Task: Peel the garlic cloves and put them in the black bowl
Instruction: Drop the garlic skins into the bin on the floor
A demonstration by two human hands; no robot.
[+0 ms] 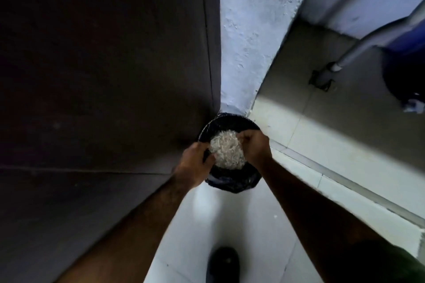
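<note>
- Head view looks steeply down at the floor, where a black-lined bin (pixel 230 181) stands in the corner between a dark panel (pixel 103 64) and a pale rough wall (pixel 248 30).
- Both hands hang over the bin's mouth with a whitish, papery heap (pixel 226 153) between them, likely garlic skins, though blur hides the detail.
- Left hand (pixel 195 165) has its fingers curled at the heap's left edge; whether it grips the skins or something under them, I cannot tell.
- Right hand (pixel 253 147) is curled at the heap's upper right, fingers bunched as if pinching or raking the skins.
- No garlic cloves and no black bowl can be told apart here; the dark vessel below looks like a bin with a bag, not the bowl.
- Step in hand, as I judge it: clearing peel waste, a side job to the peeling.
- Next move calls for letting the skins fall inside the rim without scattering them, then going back to the cloves.
- Around: a grey pipe (pixel 368 43) runs down the tiled wall at upper right beside a blue container (pixel 407 53); a dark shoe (pixel 223 262) shows at the bottom edge.
- Nothing blocks the bin's mouth apart from the hands themselves.
</note>
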